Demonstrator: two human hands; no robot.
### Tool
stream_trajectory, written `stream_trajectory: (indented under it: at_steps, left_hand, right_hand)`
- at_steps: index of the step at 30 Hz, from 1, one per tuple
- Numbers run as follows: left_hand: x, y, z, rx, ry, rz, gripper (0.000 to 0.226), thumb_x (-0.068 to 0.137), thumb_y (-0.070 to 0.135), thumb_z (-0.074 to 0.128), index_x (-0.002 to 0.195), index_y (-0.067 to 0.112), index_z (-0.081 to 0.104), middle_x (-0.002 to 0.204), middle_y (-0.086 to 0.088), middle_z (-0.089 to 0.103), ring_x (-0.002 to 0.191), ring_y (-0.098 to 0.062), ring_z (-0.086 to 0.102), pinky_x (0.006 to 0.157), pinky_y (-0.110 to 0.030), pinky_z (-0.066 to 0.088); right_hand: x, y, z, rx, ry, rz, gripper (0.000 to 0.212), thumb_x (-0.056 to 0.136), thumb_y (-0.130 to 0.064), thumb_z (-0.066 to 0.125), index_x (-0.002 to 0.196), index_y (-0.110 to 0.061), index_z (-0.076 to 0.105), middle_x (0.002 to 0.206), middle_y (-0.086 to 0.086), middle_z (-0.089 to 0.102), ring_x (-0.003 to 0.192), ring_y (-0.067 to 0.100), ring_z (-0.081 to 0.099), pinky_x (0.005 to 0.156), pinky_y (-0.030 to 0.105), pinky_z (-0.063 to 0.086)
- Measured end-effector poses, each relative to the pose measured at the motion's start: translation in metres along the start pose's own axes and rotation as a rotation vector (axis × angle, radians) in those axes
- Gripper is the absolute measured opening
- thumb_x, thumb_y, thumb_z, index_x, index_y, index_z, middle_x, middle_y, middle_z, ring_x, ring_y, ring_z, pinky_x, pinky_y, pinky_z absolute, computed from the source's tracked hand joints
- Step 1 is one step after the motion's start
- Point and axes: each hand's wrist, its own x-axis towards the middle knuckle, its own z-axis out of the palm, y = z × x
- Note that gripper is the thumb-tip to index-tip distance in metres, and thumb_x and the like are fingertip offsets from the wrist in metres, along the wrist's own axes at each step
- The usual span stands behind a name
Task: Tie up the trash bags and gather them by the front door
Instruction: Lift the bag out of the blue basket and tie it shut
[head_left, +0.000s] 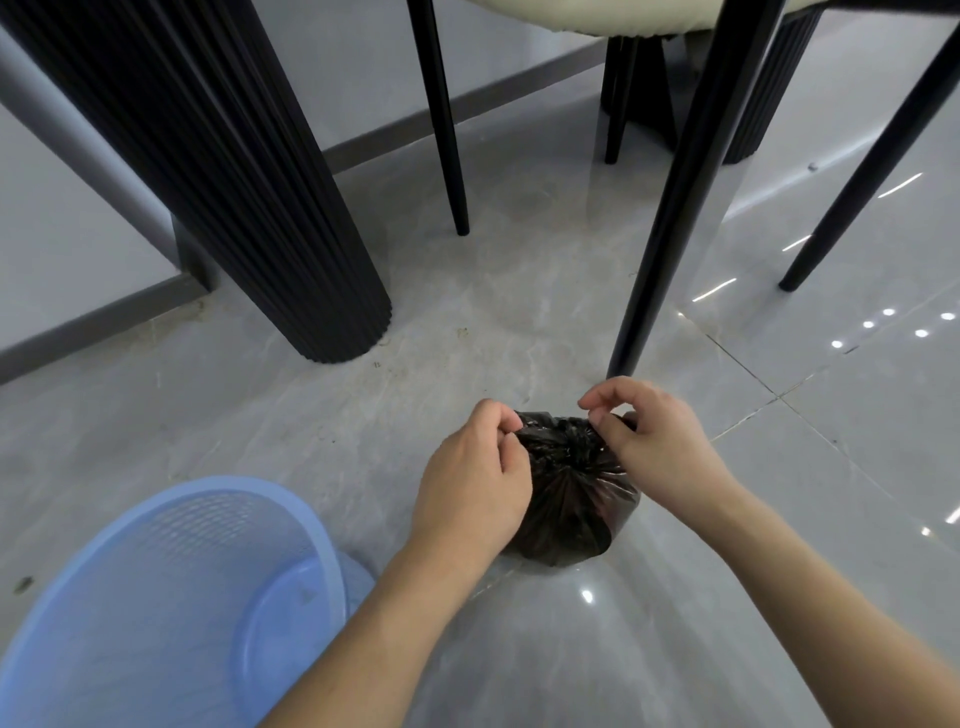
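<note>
A small black trash bag (574, 499) sits on the grey tiled floor in the lower middle of the head view, its top gathered into a bunch. My left hand (475, 483) pinches the bag's gathered plastic on its left side. My right hand (649, 441) grips the plastic on the right side of the bunch, with thumb and forefinger curled above it. Both hands hold the bag's neck close together. The bag's left flank is hidden behind my left hand.
A light blue mesh waste basket (171, 597) lies tilted on the floor at lower left, with no bag in it. A ribbed black table pedestal (270, 208) stands at upper left. Thin black chair legs (670, 208) rise just behind the bag.
</note>
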Motion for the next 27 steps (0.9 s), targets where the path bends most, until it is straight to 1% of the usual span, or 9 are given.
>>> stream_trajectory:
  at_steps: [3, 5, 7, 9, 13, 16, 19, 24, 27]
  left_hand:
    - [0.000, 0.001, -0.001, 0.140, -0.096, 0.037, 0.029, 0.095, 0.020, 0.040, 0.115, 0.028, 0.059, 0.086, 0.010, 0.062, 0.076, -0.009, 0.056, 0.066, -0.023, 0.041]
    - [-0.001, 0.003, -0.003, 0.257, -0.175, 0.075, 0.033, 0.093, 0.020, 0.040, 0.114, 0.027, 0.064, 0.097, 0.008, 0.067, 0.089, -0.014, 0.060, 0.075, -0.025, 0.045]
    - [-0.004, 0.003, -0.005, 0.337, -0.220, 0.107, 0.025, 0.089, 0.020, 0.041, 0.092, 0.025, 0.065, 0.078, 0.005, 0.062, 0.083, -0.020, 0.057, 0.075, -0.030, 0.043]
    - [-0.005, 0.002, -0.005, 0.411, -0.237, 0.127, 0.018, 0.087, 0.021, 0.041, 0.075, 0.021, 0.055, 0.063, 0.005, 0.046, 0.076, -0.022, 0.049, 0.077, -0.033, 0.041]
    - [-0.006, -0.007, -0.002, 0.528, -0.293, 0.049, 0.020, 0.088, 0.022, 0.041, 0.068, 0.019, 0.045, 0.062, 0.004, 0.041, 0.074, -0.024, 0.044, 0.077, -0.034, 0.039]
    - [-0.006, -0.014, 0.002, 0.534, -0.364, -0.072, 0.015, 0.087, 0.020, 0.042, 0.072, 0.019, 0.046, 0.078, -0.003, 0.058, 0.084, -0.029, 0.054, 0.075, -0.034, 0.036]
    - [-0.005, -0.014, 0.003, 0.577, -0.369, -0.086, 0.012, 0.087, 0.020, 0.043, 0.076, 0.023, 0.047, 0.095, -0.007, 0.066, 0.095, -0.030, 0.058, 0.080, -0.036, 0.036]
    - [-0.003, -0.015, 0.002, 0.642, -0.351, -0.076, 0.016, 0.087, 0.021, 0.043, 0.089, 0.026, 0.058, 0.102, -0.005, 0.067, 0.103, -0.029, 0.057, 0.091, -0.040, 0.036]
    - [-0.002, -0.017, -0.001, 0.631, -0.374, -0.114, 0.015, 0.087, 0.021, 0.043, 0.087, 0.024, 0.058, 0.099, -0.006, 0.067, 0.102, -0.029, 0.056, 0.093, -0.040, 0.036]
  right_hand:
    - [0.000, 0.002, 0.001, -0.013, 0.060, -0.043, 0.017, 0.092, -0.010, 0.057, 0.093, -0.023, 0.067, 0.092, -0.016, 0.061, 0.074, -0.013, 0.051, 0.063, 0.001, 0.036]
    - [0.000, 0.004, 0.002, 0.003, 0.073, -0.056, 0.017, 0.093, -0.009, 0.057, 0.092, -0.023, 0.067, 0.094, -0.013, 0.061, 0.077, -0.012, 0.052, 0.064, 0.001, 0.036]
    - [0.001, 0.009, 0.003, 0.009, 0.066, -0.063, 0.018, 0.093, -0.008, 0.057, 0.092, -0.023, 0.067, 0.094, -0.012, 0.062, 0.077, -0.008, 0.053, 0.064, 0.002, 0.037]
    - [0.002, 0.012, 0.002, 0.008, 0.076, -0.069, 0.018, 0.093, -0.008, 0.057, 0.091, -0.023, 0.067, 0.094, -0.012, 0.061, 0.079, -0.005, 0.055, 0.066, 0.003, 0.038]
    - [0.008, 0.018, -0.004, -0.016, 0.142, -0.067, 0.017, 0.092, -0.006, 0.058, 0.091, -0.020, 0.068, 0.092, -0.010, 0.061, 0.082, -0.005, 0.054, 0.068, 0.000, 0.036]
    - [0.008, 0.020, 0.000, -0.030, 0.141, -0.068, 0.017, 0.091, -0.005, 0.058, 0.092, -0.017, 0.069, 0.091, -0.009, 0.059, 0.081, -0.007, 0.054, 0.069, 0.000, 0.036]
    - [0.007, 0.021, 0.004, -0.030, 0.141, -0.081, 0.017, 0.091, -0.003, 0.058, 0.093, -0.016, 0.069, 0.090, -0.011, 0.058, 0.083, -0.013, 0.052, 0.069, -0.001, 0.034]
    - [0.009, 0.025, 0.003, -0.025, 0.160, -0.063, 0.016, 0.091, -0.005, 0.059, 0.093, -0.017, 0.069, 0.090, -0.012, 0.058, 0.082, -0.012, 0.053, 0.069, -0.001, 0.034]
    - [0.008, 0.023, 0.004, -0.026, 0.156, -0.074, 0.015, 0.091, -0.005, 0.059, 0.093, -0.017, 0.069, 0.092, -0.010, 0.060, 0.083, -0.015, 0.051, 0.069, -0.001, 0.034]
